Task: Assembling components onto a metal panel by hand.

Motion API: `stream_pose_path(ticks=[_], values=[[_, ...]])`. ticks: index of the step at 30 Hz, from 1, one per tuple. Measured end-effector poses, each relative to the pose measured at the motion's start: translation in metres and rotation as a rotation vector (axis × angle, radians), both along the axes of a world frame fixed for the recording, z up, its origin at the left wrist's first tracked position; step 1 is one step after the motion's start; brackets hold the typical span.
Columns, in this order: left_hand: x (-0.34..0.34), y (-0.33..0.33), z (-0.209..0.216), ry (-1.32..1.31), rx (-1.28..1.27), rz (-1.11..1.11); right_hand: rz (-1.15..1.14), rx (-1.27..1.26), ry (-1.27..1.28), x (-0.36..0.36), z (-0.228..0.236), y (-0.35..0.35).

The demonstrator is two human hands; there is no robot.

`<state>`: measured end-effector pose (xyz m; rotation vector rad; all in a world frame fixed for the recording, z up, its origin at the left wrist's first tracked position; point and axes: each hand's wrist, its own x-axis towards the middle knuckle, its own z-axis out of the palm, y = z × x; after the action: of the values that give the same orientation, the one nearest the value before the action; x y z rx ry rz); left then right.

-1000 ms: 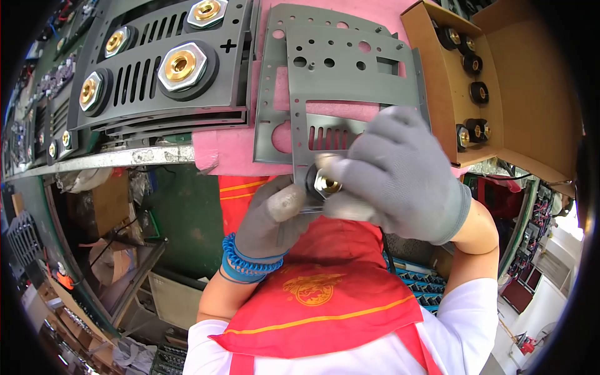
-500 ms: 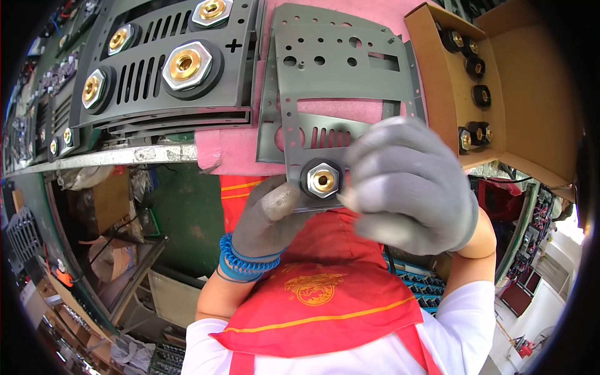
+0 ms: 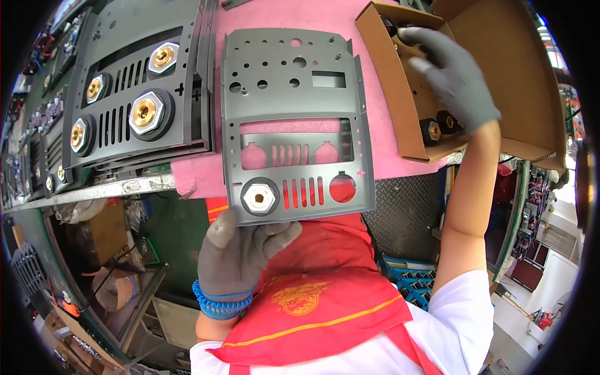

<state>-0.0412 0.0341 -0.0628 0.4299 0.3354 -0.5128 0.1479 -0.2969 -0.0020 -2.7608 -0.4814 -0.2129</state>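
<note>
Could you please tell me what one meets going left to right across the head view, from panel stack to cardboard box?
Stack of grey panels, hex-nut fitting on the held panel, slots beside the fitting, open round hole, cardboard box.

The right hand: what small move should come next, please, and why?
Perhaps close the right hand on a black fitting: it looks open over the cardboard box, while the panel in the left hand has one fitting mounted and a large round hole unfilled.
</note>
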Motion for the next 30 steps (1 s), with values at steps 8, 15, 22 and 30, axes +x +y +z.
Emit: stream_pose_path(ticks=[8,15,22,30], values=[[-0.016,0.005,-0.013,-0.095,-0.025,0.004,-0.2,0.054,0.158,-0.014,-0.003,0.02],[-0.008,0.007,0.036,-0.166,0.146,-0.539,0.135,1.57,0.978,-0.088,0.023,0.047],[0.036,-0.041,0.054,-1.225,1.41,0.363,0.097,1.498,1.087,-0.12,0.01,0.09],[0.025,-0.045,0.034,-1.044,1.031,0.363,0.153,1.116,0.665,-0.139,0.005,0.104]])
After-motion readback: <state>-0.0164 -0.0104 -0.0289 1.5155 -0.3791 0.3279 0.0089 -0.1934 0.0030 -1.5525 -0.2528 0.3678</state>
